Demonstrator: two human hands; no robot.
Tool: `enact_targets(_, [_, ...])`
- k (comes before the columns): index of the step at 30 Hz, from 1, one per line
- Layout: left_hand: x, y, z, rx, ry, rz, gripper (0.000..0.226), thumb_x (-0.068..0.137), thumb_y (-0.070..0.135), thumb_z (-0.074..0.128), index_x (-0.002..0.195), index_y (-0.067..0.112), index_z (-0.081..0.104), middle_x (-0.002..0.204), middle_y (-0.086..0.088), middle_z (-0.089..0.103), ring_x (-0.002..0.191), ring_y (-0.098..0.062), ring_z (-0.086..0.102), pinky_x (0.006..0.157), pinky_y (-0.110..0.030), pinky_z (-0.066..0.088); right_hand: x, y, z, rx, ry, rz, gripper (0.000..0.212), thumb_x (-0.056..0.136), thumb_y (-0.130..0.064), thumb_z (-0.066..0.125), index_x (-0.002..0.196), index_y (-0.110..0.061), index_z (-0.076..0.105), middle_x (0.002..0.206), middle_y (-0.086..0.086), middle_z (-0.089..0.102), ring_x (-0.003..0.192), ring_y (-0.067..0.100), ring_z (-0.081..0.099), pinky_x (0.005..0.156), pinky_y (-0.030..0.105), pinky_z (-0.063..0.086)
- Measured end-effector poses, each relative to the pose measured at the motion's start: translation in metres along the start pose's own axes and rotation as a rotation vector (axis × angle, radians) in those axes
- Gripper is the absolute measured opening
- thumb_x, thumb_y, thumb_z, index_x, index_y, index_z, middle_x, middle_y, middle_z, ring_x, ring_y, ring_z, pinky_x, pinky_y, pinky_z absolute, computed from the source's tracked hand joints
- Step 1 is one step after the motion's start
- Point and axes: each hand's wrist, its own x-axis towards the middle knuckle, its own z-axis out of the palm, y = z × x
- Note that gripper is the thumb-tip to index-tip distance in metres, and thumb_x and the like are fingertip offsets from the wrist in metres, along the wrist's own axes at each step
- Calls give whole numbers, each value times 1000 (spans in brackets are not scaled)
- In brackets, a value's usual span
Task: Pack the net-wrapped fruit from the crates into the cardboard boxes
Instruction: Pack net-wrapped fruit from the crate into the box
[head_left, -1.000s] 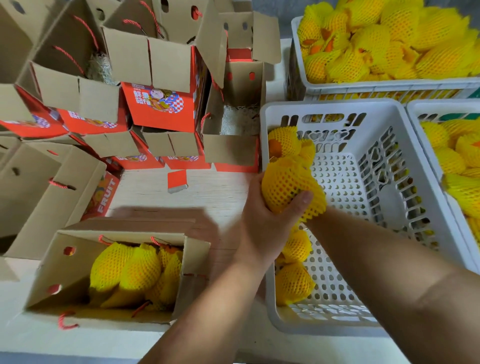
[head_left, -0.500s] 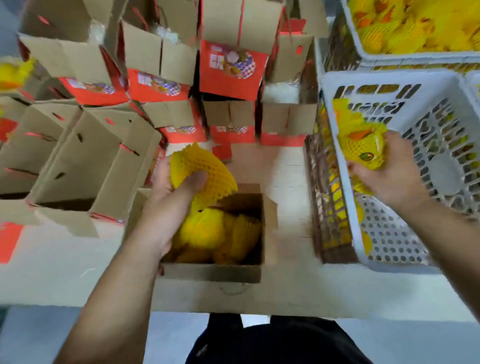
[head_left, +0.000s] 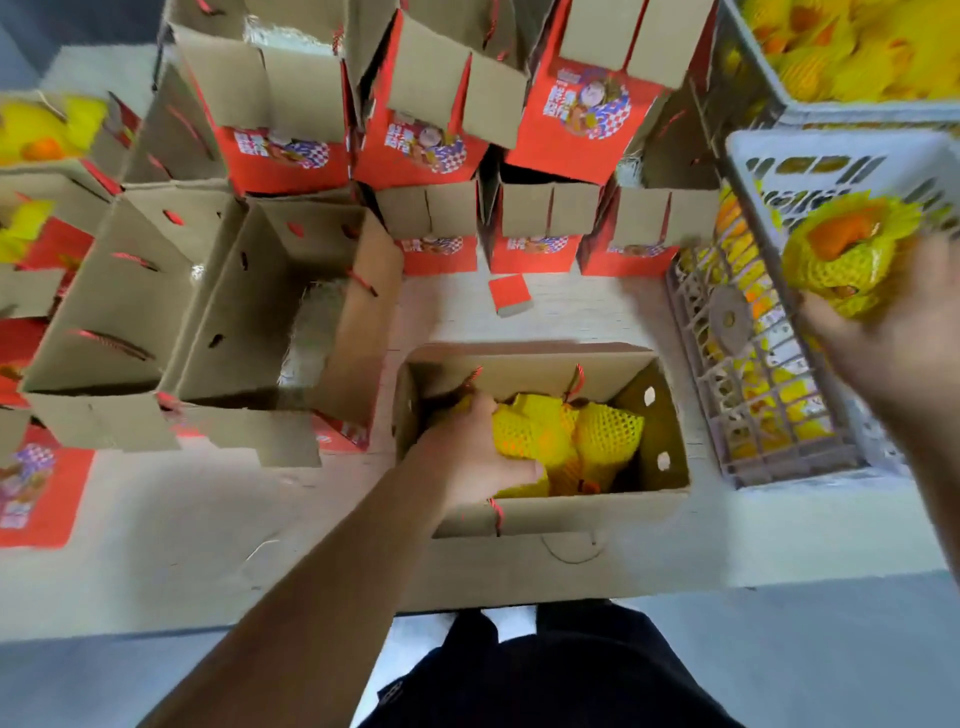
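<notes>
An open cardboard box (head_left: 670, 447) stands in front of me on the table, holding several fruits in yellow foam net. My left hand (head_left: 470, 457) is down inside it, fingers curled round one net-wrapped fruit (head_left: 524, 441) at the box's left side. My right hand (head_left: 883, 332) grips another net-wrapped fruit (head_left: 841, 260), orange showing at its top, above the white plastic crate (head_left: 779, 332) at the right. More yellow-netted fruit (head_left: 748, 415) shows through that crate's slotted wall.
Empty open cardboard boxes (head_left: 270, 312) lie at the left. Red printed boxes (head_left: 426, 150) are stacked along the back. A second crate of netted fruit (head_left: 857, 52) sits at the top right. A small red card piece (head_left: 511, 293) lies on the table.
My left hand has lowered its fruit from above the box down into it. My right hand has lifted its fruit up out of the white crate. The view has tilted downward.
</notes>
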Motion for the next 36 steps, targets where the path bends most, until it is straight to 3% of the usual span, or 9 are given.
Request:
enact_targets(4, [2,-10,-9,233,61,19,107,74,66,72,154,18,21,137,-8,56,117,-31,61,80,-32,45,-39,-62,28,68,57,-269,68,78,-52,74,123,-8,48,115,20,49,109,34,49,81,43,42])
enact_targets(7, [5,-10,-10,296,26,-4,101,69,61,74,147,16,28,117,-6,60,98,-28,61,72,-31,44,-65,-97,56,306,-103,-323,60,76,-46,80,125,-31,50,116,9,53,113,29,56,93,40,48])
enact_targets(11, [14,-3,-6,101,5,24,84,65,53,81,129,18,39,119,-5,60,107,-27,62,82,-34,53,-93,-118,91,488,-282,-264,68,74,-47,84,131,-38,48,122,-3,60,118,20,61,97,48,50])
enact_targets(14, [11,5,0,50,38,50,76,69,46,83,126,21,39,128,-7,49,120,-34,57,95,-41,51,-102,-117,106,522,-323,-190,66,72,-51,82,127,-42,48,118,-18,61,114,12,61,95,39,50])
enact_targets(18, [1,4,-3,234,76,83,66,71,43,75,124,32,36,126,-1,43,111,-35,58,81,-38,48,-113,-106,115,558,-360,-90,58,75,-50,83,120,-55,46,113,-32,59,107,-10,58,81,3,40])
enact_targets(27, [16,10,-25,367,-212,-76,55,76,46,73,118,15,60,107,-3,64,92,-25,62,70,-27,50,-109,-109,117,579,-409,-40,57,78,-46,84,118,-57,45,112,-33,62,104,-15,59,78,-2,38])
enact_targets(31, [31,4,-13,501,-287,-109,79,86,41,68,152,13,35,121,-10,62,105,-32,62,75,-35,53,-109,-109,117,565,-450,-38,58,76,-53,82,121,-55,46,115,-28,63,108,-9,60,82,0,40])
enact_targets(34, [36,-1,6,704,-343,-199,96,97,20,55,161,19,-18,161,-25,15,142,-46,31,106,-54,43,-109,-109,118,563,-492,-35,58,75,-53,82,122,-54,48,114,-25,65,106,-7,62,83,4,43])
enact_targets(36, [35,-4,11,710,-251,-213,91,93,26,57,161,20,-3,156,-21,8,143,-43,17,111,-56,33,-109,-107,118,580,-527,-31,58,75,-51,83,123,-51,49,113,-23,68,105,-4,65,85,14,48])
